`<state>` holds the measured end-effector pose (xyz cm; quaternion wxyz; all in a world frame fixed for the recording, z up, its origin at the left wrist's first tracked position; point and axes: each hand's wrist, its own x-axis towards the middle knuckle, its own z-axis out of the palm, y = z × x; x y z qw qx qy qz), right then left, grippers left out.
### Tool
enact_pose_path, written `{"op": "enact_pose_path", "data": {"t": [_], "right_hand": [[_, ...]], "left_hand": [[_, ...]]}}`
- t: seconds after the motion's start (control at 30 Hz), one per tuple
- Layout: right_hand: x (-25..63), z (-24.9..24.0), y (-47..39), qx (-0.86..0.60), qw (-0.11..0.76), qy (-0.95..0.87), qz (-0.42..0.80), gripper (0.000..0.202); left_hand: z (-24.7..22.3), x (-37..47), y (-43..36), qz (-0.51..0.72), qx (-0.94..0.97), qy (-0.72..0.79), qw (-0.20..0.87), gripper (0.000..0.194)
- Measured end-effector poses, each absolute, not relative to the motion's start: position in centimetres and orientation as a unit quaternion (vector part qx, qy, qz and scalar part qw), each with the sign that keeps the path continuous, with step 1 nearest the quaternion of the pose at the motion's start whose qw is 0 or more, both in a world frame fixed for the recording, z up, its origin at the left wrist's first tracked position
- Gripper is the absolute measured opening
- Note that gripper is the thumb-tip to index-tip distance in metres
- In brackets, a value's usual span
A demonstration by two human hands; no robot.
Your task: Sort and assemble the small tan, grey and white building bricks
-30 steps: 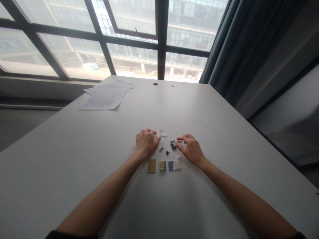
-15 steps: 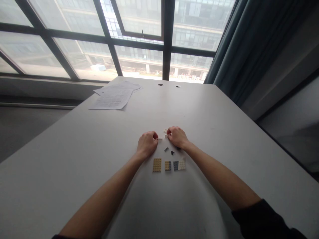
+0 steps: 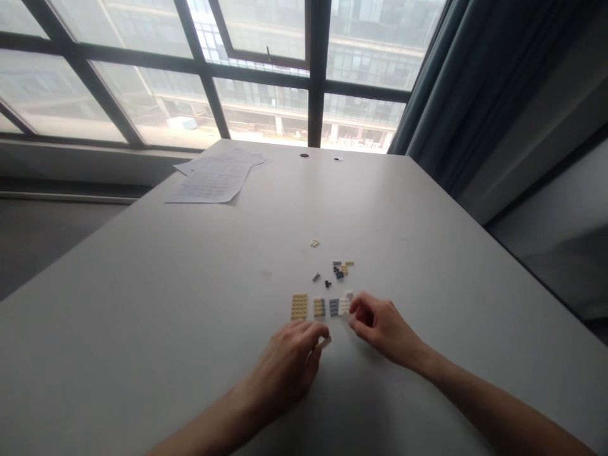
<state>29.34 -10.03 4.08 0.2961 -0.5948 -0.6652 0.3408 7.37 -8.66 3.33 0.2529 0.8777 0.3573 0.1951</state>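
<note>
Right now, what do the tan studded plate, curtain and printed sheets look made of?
Tan studded plate: likely molded plastic, fairly matte, given regular studs. Curtain: probably fabric, dull, hanging in soft folds. Printed sheets: apparently paper, matte; thin, one corner curling.

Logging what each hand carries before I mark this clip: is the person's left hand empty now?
No, the left hand pinches a small white piece, part of which sticks out from its grip.
</note>
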Motion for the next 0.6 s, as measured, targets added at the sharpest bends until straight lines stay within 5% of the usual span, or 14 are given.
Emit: {"op": "enact_pose_path", "data": {"t": [0.37, 0.6], "right_hand": [[30.5, 2.9, -12.4, -0.6, 0.222, -0.7, 0.317, 0.007], [32.8, 0.3, -12.8, -0.421, 0.283, -0.859, 0.071, 0.017]], "left_hand": [[2.0, 7.4, -8.8, 0.165, 0.903, 0.338, 0.209, 0.013], [1.1, 5.4, -9.0, 0.165, 0.971, 0.163, 0.063, 0.039]]}}
